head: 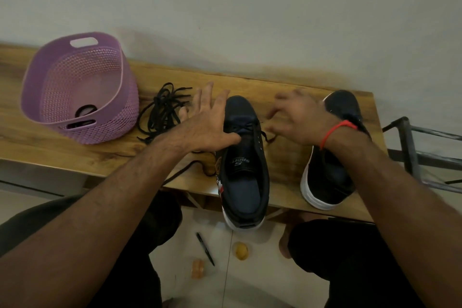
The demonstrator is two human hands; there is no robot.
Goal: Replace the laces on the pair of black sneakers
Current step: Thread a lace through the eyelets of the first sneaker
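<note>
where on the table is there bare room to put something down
Bare wood shows behind the shoes toward the wall, and in front of the basket at the near edge. It is crowded between the basket and the left shoe, where the loose laces lie.

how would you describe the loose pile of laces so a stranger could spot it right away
On the wooden table, look between the purple basket and the nearer sneaker. The loose black laces lie there in a tangled heap, the only lace not threaded through a shoe.

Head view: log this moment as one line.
left hand open, steadying black sneaker | right hand pulling its black lace | grip blurred
</note>
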